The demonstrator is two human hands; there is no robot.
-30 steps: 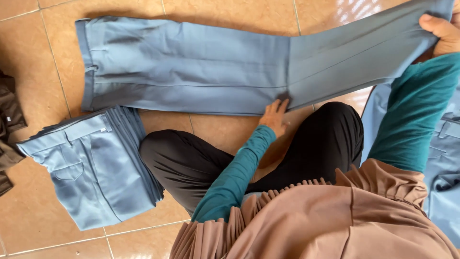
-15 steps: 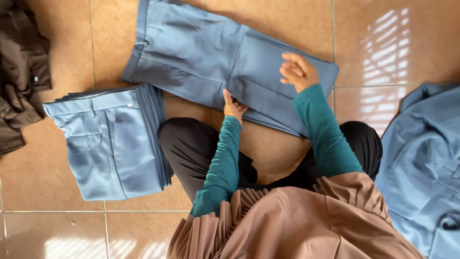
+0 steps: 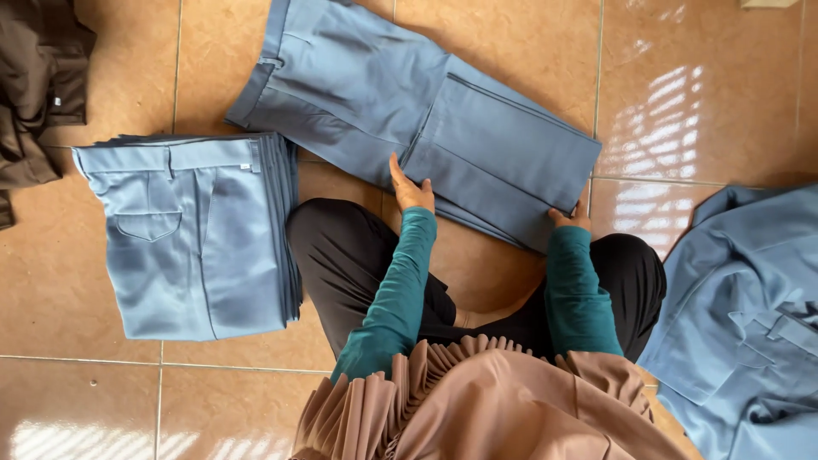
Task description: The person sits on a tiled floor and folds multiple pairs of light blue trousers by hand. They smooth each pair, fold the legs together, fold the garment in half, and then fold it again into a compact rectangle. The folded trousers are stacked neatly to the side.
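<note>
Two bare hands rest on one pair of grey-blue cloth trousers [image 3: 409, 111], laid slantwise on the tan glazed floor tiles [image 3: 511, 43] and folded over once, leg half lying on the seat half; waistband toward upper left, fold end toward lower right.

Left hand [image 3: 411, 189]: flat, fingers together, pressed on the near edge where the folded layer begins. Right hand [image 3: 569, 218]: at the lower right corner of the fold, fingers curled over the edge; whether it pinches the cloth or only presses, cannot tell. Both arms in teal long sleeves [image 3: 394, 294]; person seated, black-clad legs [image 3: 341, 247] just beside the trousers.

Stack of folded grey-blue trousers [image 3: 192, 234] near, to the left, apart from the pair in hand; dark brown garment [image 3: 38, 77] at upper left; loose grey-blue garment heap [image 3: 750, 315] at right.

Risk, as judgement: layers look slightly askew at the near edge; a pull at one corner only could slide the top layer on the smooth cloth and skew the fold; the glossy tile gives little grip, so the whole pair may creep.
</note>
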